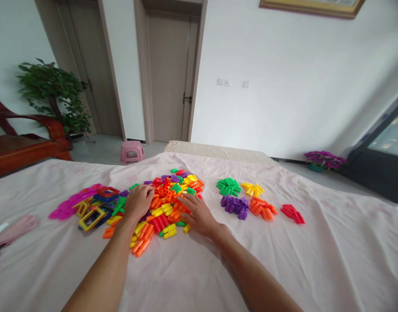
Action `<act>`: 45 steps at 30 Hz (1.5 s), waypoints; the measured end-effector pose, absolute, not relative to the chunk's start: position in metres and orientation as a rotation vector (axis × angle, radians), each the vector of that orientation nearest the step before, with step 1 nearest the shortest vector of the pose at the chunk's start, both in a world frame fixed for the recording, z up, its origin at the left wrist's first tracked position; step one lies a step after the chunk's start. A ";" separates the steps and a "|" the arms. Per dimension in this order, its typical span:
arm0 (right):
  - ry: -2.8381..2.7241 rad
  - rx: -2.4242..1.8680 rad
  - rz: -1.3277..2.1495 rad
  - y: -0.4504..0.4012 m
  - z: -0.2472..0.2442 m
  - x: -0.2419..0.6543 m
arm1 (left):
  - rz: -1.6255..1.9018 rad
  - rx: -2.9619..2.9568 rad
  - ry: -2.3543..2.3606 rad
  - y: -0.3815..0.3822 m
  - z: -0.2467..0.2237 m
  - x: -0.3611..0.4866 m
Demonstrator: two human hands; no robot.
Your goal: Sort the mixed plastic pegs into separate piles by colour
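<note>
A mixed pile of plastic toy pieces (164, 208), bullet-shaped tubes in orange, yellow, red, green and purple, lies on the cloth between my hands. My left hand (139, 203) rests on the pile's left side, its fingers curled down; whatever is under them is hidden. At the right edge of the heap my right hand (200, 214) lies with fingers stretched apart over orange pieces. Sorted by colour, smaller groups lie farther right: green pieces (228, 186), yellow pieces (252, 189), purple pieces (234, 206), orange pieces (263, 208) and red pieces (292, 213).
Left of the pile are square magnetic-tile frames (91, 216) and a magenta plastic piece (69, 203). A pink cloth item (15, 232) lies at the far left. The pale tablecloth (283, 268) is wrinkled. Beyond the table stand a pink stool (132, 151) and a wooden chair (30, 143).
</note>
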State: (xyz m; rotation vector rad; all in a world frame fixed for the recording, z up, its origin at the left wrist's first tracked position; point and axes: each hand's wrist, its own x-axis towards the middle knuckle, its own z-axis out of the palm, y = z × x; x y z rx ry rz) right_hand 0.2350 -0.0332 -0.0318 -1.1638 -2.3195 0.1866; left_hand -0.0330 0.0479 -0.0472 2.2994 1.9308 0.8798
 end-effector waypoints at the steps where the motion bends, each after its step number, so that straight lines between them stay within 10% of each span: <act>1: -2.311 -1.163 0.201 -0.033 -0.032 0.235 | 0.882 2.295 1.910 0.048 -0.047 -0.033; 45: -1.811 -1.749 0.113 0.028 -0.007 0.261 | 0.691 2.244 2.044 0.051 -0.053 -0.059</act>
